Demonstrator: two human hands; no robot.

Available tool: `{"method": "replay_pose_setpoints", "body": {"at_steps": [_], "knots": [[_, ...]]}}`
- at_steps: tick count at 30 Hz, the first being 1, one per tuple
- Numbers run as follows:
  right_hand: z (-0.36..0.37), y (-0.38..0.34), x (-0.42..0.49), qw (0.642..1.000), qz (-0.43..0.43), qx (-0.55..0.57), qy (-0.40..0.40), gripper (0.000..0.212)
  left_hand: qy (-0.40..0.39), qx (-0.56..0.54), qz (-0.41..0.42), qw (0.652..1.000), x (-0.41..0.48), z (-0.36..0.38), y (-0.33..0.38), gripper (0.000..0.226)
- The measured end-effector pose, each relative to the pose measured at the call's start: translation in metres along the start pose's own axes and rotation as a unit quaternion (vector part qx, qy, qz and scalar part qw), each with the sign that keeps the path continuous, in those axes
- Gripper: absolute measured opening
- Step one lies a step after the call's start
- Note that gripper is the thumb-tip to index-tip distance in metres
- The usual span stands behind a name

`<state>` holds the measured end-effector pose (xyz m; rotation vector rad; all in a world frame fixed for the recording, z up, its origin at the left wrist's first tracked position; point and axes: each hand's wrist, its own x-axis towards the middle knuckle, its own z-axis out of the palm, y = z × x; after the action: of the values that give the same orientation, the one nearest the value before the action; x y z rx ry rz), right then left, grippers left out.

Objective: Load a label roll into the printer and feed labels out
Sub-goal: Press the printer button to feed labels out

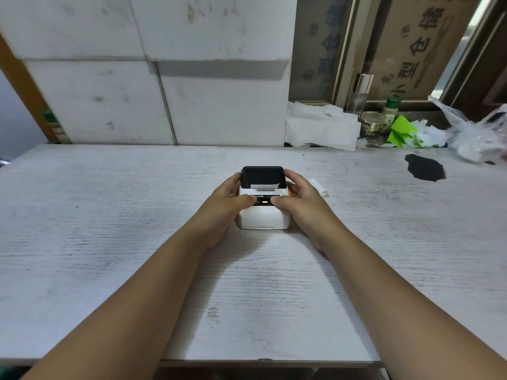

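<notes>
A small white label printer [264, 216] with a dark lid [262, 175] stands in the middle of the table. A white label edge [263, 186] shows at the slot under the lid, and a small light [264, 201] glows on the black control strip. My left hand [229, 200] grips the printer's left side, its thumb on the strip's left end. On the printer's right side is my right hand [300, 197], with its thumb on the strip's right end. The label roll itself is hidden.
The pale wood-grain table [137, 229] has a black stain [425, 167] at the far right. A small white scrap [319, 186] lies just right of my right hand. Crumpled paper [321, 127], a glass jar [371, 123], green paper [402, 130] and a plastic bag [477, 133] crowd the back right.
</notes>
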<state>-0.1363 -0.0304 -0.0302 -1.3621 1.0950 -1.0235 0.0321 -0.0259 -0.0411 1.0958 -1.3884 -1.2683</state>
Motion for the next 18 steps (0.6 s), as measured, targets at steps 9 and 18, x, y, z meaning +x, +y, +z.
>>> {"method": "replay_pose_setpoints", "body": {"at_steps": [9, 18], "knots": [[-0.0007, -0.0011, 0.0052, 1.0, 0.016, 0.016, 0.013, 0.058, -0.002, -0.018, 0.01, 1.0, -0.0009, 0.0002, 0.0001, 0.042], [-0.0069, 0.0029, 0.0032, 0.999, -0.008, 0.016, -0.036, 0.053, 0.01, -0.02, 0.005, 1.0, 0.002, -0.0023, -0.0024, 0.053]]}}
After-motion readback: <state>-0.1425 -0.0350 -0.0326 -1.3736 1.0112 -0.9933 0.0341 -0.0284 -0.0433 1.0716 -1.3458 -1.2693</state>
